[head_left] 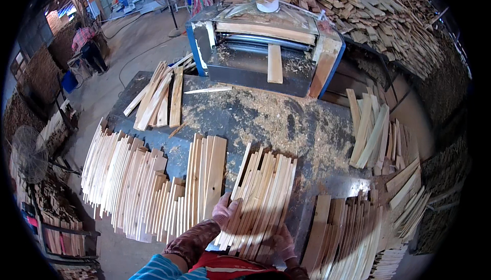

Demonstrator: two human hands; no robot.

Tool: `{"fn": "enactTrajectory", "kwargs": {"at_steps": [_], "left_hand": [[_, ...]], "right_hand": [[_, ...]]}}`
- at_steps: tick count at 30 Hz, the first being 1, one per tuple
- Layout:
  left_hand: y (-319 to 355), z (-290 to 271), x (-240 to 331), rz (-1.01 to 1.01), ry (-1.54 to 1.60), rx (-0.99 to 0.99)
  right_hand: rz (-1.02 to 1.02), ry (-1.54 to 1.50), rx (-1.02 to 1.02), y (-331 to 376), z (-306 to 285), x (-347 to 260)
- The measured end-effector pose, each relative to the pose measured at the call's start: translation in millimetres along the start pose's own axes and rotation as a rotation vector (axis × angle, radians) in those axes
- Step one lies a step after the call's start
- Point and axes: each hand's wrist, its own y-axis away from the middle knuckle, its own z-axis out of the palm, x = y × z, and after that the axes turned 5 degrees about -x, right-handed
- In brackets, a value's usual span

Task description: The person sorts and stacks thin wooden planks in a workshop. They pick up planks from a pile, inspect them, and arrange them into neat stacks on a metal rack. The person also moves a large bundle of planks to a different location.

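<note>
A bunch of pale wooden slats (pixel 263 198), standing side by side on edge, lies at the near edge of the dark table between my two hands. My left hand (pixel 225 211), in a pinkish work glove, presses on the bunch's left side with its fingers closed against the wood. On the opposite side my right hand (pixel 285 241), also gloved, clasps the near right end, partly in shadow. Just left of the bunch stands a wider board (pixel 217 170) beside a long row of sorted slats (pixel 120 175).
A planer-like machine (pixel 266 60) with a board (pixel 275 64) on its bed stands at the far side. Wood shavings (pixel 276 119) litter the table (pixel 220 121). Loose boards (pixel 158 98) lie at left, others (pixel 369 126) at right. A person (pixel 88 44) bends far left, near a fan (pixel 29 154).
</note>
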Motion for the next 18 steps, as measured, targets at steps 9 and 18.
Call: {"fn": "enactTrajectory", "kwargs": {"at_steps": [9, 18], "left_hand": [[-13.2, 2.3, -1.0, -0.120, 0.119, 0.132], [-61.7, 19.7, -65.2, -0.294, 0.446, -0.298]], "right_hand": [[0.122, 0.163, 0.189, -97.8, 39.7, -113.3], [0.189, -0.315, 0.088, -109.6, 71.9, -84.3]]}}
